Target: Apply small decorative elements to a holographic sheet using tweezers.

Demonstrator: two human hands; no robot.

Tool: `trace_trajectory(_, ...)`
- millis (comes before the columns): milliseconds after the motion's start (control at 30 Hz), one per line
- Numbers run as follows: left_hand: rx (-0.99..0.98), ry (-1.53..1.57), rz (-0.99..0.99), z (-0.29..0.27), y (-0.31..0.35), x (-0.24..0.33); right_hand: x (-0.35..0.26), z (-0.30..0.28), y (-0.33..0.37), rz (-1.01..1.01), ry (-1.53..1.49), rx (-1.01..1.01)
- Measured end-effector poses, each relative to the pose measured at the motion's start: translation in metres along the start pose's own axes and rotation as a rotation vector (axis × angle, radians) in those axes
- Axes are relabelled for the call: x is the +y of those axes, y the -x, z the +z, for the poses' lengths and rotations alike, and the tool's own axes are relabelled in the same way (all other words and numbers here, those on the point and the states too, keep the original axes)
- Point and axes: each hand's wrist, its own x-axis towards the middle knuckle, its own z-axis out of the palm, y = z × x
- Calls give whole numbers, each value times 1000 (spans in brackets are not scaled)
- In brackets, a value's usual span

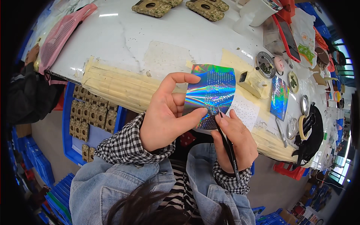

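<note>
A shiny holographic sheet with rows of small dots is held up near the table's front edge. My left hand grips it by the left side, thumb across the lower part and index finger near the top. In my right hand is a pair of black tweezers, its tip at the sheet's lower part beside my left thumb. Whether anything sits between the tips is too small to tell. Behind the sheet, a white paper with small dots lies partly hidden on the table.
Left below the table, a blue crate holds several camouflage parts; more camouflage pieces lie at the far edge. On the right are a round metal tin, another holographic sheet and a slim metal tool. Someone's dark sleeve shows left.
</note>
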Motion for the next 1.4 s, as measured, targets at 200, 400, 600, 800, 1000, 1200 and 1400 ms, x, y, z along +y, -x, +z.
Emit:
trace_trajectory(200,24,-10,-13,3,0,2,-1,-1,0,17,8,-7)
trace_trajectory(400,30,-11,-16,2,0,2,-1,0,0,20,19,-5)
trace_trajectory(600,32,-26,9,3,0,0,-2,0,-1,19,50,8)
trace_trajectory(800,35,12,15,1,-2,-4,-2,0,-3,24,47,-2)
trace_trajectory(1000,15,53,-29,-1,-4,-3,0,-2,-3,36,30,0)
trace_trajectory(1200,22,52,-29,-1,-4,-2,0,-2,-3,49,24,0)
trace_trajectory(1400,18,40,-18,-2,-5,-3,-1,-3,-5,61,25,-11)
